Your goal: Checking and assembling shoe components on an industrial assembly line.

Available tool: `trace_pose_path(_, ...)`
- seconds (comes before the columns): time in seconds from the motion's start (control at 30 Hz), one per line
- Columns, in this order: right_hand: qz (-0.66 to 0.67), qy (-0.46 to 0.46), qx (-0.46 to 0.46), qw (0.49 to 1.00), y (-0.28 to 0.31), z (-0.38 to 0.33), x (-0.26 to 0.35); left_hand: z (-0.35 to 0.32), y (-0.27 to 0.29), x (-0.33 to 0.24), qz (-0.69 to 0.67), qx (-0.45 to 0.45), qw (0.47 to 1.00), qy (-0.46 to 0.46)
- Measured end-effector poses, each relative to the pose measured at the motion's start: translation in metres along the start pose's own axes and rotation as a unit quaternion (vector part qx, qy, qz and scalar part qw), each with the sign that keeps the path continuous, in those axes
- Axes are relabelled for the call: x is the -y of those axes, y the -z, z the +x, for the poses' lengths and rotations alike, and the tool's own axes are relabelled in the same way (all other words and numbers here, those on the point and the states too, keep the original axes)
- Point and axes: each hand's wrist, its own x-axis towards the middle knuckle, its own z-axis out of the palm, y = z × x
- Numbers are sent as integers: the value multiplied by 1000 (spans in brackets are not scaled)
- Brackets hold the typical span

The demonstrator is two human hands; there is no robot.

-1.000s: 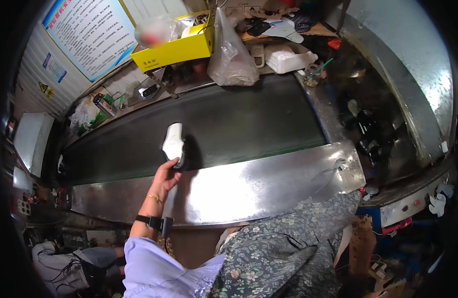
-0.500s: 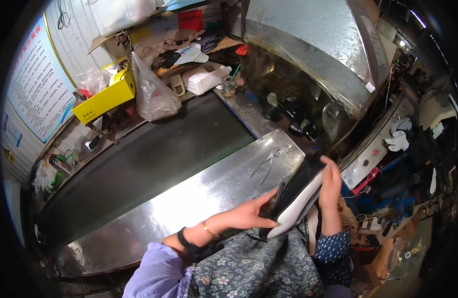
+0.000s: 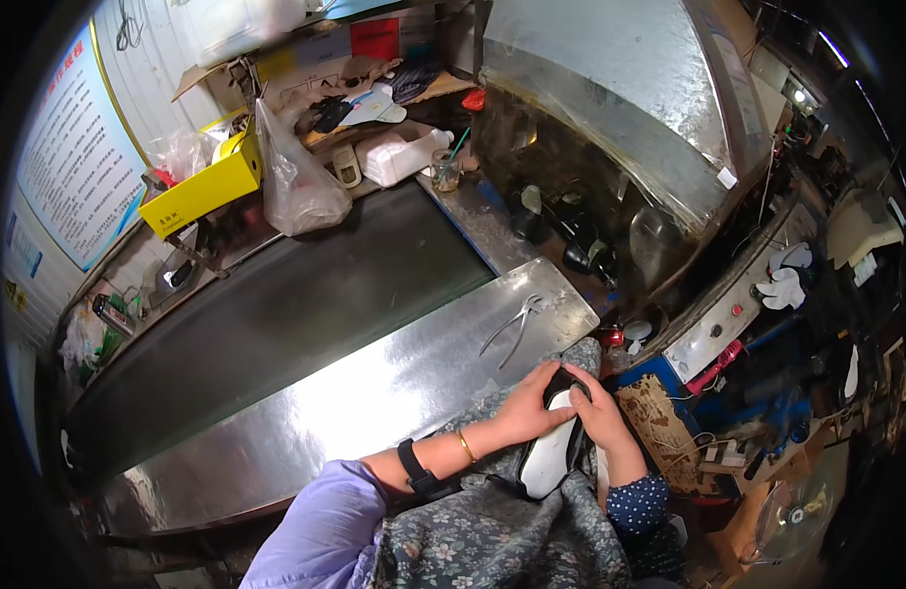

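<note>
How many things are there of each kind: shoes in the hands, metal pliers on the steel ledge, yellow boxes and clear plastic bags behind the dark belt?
Black-and-white shoe, held by left hand and right hand: 1
Metal pliers: 1
Yellow cardboard box: 1
Clear plastic bag: 1
Total: 4

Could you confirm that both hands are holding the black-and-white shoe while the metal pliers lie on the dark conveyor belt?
Not quite: the head view shows the pliers on the shiny steel table, not the belt. Both the left hand and right hand do hold the shoe.

bare steel counter (image 3: pixel 374 393) ahead, pliers (image 3: pixel 512 329) lying near its right end
</note>
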Motion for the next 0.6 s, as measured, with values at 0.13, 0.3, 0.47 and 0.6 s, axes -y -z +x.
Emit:
trace_pose_path(0.13,55,-9,-55,997,-10,-3,-5,0,-1,-6,68,-35,997,-30)
trace_pose_path(0.3,-6,-22,-162,987,-24,-15,20,-4,-7,-8,72,-59,994,-57)
trace_pose_path(0.47,-15,36,-212,976,-26,-12,-12,7,-6,-9,61,-29,995,-76)
trace_pose_path(0.6,13,-7,-197,980,-26,-35,-35,25,-3,-1,154,-41,981,-112)
